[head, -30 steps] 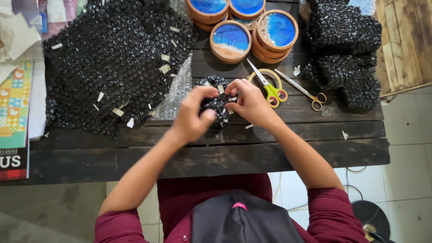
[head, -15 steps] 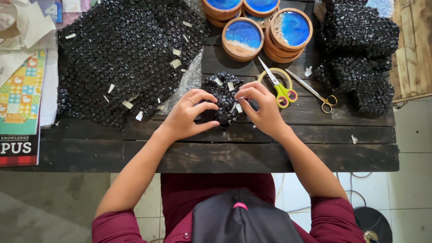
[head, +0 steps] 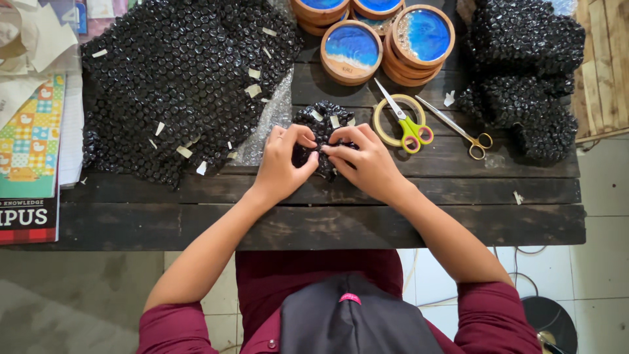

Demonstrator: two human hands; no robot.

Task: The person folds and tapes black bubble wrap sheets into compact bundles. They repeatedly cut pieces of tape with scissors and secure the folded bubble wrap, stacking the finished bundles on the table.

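Dark wooden plank table (head: 196,223); big sheet of black bubble wrap (head: 183,78) spread far left, wrapped black bundles (head: 524,72) far right. Stacked round wooden coasters with blue resin tops (head: 386,39) far centre. Tape ring (head: 393,121), green-handled scissors (head: 409,124) and small gold scissors (head: 462,128) just right of the hands.

Small black bubble-wrapped bundle (head: 324,121) sits mid-table. Likely light, soft and crushable outside with a hard core; wrap is slick, so best pinched at the folded edges.

Left hand (head: 282,164) and right hand (head: 367,164) are both curled onto the bundle, fingertips pressing the wrap at its near side.
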